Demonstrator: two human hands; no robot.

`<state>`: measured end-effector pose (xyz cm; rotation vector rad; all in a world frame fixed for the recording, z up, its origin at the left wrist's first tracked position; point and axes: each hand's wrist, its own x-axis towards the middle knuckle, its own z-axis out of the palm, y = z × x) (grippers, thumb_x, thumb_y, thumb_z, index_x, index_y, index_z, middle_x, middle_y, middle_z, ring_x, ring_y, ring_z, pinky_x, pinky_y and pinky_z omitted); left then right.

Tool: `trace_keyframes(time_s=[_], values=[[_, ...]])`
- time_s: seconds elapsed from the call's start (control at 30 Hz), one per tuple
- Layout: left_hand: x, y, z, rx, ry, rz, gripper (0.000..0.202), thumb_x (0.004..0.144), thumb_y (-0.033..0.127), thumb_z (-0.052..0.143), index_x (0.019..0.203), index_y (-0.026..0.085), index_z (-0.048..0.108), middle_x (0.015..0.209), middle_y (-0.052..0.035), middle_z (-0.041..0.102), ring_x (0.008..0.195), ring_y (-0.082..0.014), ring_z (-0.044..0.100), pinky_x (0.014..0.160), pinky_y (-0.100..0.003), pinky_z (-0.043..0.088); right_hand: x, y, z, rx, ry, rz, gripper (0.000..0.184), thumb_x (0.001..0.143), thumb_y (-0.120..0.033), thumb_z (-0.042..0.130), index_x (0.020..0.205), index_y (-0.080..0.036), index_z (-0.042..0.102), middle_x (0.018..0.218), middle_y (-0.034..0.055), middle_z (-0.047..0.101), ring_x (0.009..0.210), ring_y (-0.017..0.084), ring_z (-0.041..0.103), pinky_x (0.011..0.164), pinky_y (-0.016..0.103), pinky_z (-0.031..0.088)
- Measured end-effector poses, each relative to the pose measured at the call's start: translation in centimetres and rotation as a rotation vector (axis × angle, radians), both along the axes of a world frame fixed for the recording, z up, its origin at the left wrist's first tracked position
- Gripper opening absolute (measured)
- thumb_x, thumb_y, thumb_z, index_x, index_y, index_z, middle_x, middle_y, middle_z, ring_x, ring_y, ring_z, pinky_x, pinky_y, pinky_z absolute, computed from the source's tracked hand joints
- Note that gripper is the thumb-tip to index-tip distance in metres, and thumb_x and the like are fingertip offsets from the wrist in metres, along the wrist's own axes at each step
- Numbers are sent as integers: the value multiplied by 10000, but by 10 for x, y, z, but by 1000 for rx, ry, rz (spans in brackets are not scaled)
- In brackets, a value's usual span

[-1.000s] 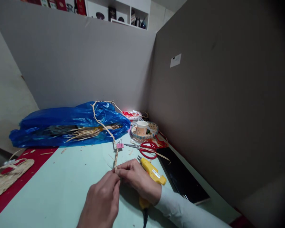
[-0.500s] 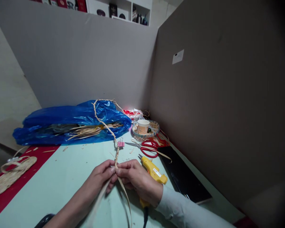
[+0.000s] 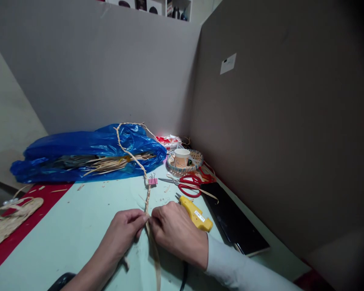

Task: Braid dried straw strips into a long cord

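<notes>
A braided straw cord runs from the blue plastic bag across the pale green table to my hands. A small pink binder clip is clamped on it. My left hand and my right hand meet at the cord's near end, both pinching the loose straw strands that trail toward me. The fingers of both hands are closed on the straw.
A yellow glue gun lies just right of my right hand. Red-handled scissors, a paper cup in a woven tray and a black tablet sit near the right partition. A woven straw piece lies far left.
My hands slid a little toward me along the cord, and the loose strands now hang between them. The view tilted slightly down.
</notes>
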<state>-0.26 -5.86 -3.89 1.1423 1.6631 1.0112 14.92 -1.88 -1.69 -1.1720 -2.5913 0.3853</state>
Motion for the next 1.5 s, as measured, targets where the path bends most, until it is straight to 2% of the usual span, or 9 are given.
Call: trace_keyframes(time_s=[0.27, 0.43, 0.77, 0.9, 1.07, 1.27, 1.33, 1.43, 1.5], values=[[1, 1, -8, 96, 59, 36, 266, 677, 324, 604, 458, 175, 579, 488, 21, 565, 545, -145, 491, 536, -230, 333, -9, -18, -6, 165, -89, 107, 124, 838, -171, 496, 862, -155, 616, 760, 87, 676, 629, 223, 594, 540, 319, 241], [1, -2, -5, -19, -79, 21, 265, 675, 382, 612, 535, 158, 631, 336, 70, 412, 375, -79, 324, 434, -208, 194, -13, -22, -12, 269, -132, 218, 56, 858, -152, 525, 884, -133, 571, 752, 72, 640, 590, 221, 581, 493, 320, 302], [-3, -3, -2, -41, -261, -7, 352, 665, 481, 654, 543, 169, 546, 344, 75, 432, 329, -42, 265, 392, -198, 123, -10, -26, -13, 518, -172, 359, 193, 848, -82, 512, 1031, -45, 562, 831, 100, 625, 641, 216, 573, 450, 318, 322], [-3, -5, 1, -49, -211, 18, 317, 657, 454, 666, 588, 154, 589, 356, 66, 451, 324, -49, 317, 393, -194, 146, -3, -14, 0, 231, 10, 352, 162, 866, -281, 548, 913, -145, 621, 789, 60, 665, 645, 179, 576, 544, 290, 335], [-5, -8, 2, -39, -267, -51, 288, 744, 411, 629, 664, 135, 641, 347, 85, 408, 351, -42, 256, 429, -203, 141, 6, 15, 14, -209, 327, 95, 279, 916, -332, 473, 832, -160, 676, 712, 25, 661, 635, 123, 541, 595, 240, 340], [-4, -7, 8, -12, -261, -110, 270, 747, 382, 644, 739, 112, 655, 457, 49, 538, 374, -20, 232, 461, -203, 156, 0, 27, -7, -791, 510, 274, 194, 888, -286, 484, 843, -146, 610, 748, 24, 634, 683, 131, 571, 630, 219, 405], [-3, -7, 10, -10, -254, -121, 264, 740, 385, 653, 736, 121, 635, 472, 52, 542, 367, -18, 226, 440, -203, 138, -2, 24, -11, -824, 491, 261, 218, 905, -303, 456, 804, -157, 582, 702, 9, 605, 643, 123, 556, 611, 218, 398], [-2, -6, 12, -29, -269, -126, 276, 695, 398, 698, 680, 145, 588, 400, 114, 395, 348, -18, 175, 403, -207, 74, -3, 19, -12, -661, 412, 210, 256, 910, -314, 460, 748, -164, 590, 681, -2, 587, 640, 118, 521, 615, 223, 368], [-3, -6, 11, -46, -306, -116, 301, 651, 396, 739, 677, 158, 556, 429, 106, 441, 341, -8, 179, 391, -201, 62, -3, 17, -11, -604, 415, 187, 254, 904, -310, 477, 737, -164, 601, 727, 6, 617, 693, 125, 532, 636, 225, 360]])
